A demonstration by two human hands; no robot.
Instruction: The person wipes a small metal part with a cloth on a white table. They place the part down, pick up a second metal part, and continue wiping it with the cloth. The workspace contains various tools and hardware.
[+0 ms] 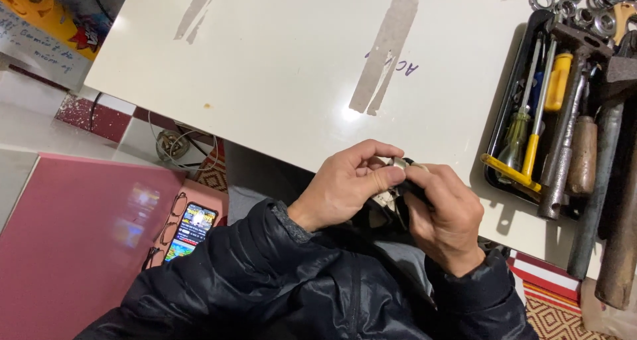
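Both hands meet at the near edge of a white table [279, 68], over my lap. My left hand [348, 184] pinches a small silvery metal part [399, 163] between thumb and fingers. My right hand [446, 214] is closed around a small dark object [397, 204] that the metal part sits on; most of that object is hidden by my fingers. Both sleeves are dark padded jacket sleeves.
A black tray [499, 131] at the right holds screwdrivers [539, 124], hammers [584, 108] and other long tools. Metal rings and bearings [600, 1] lie at the top right. A pink board [73, 240], a lit phone [190, 229] and glasses [178, 204] sit lower left.
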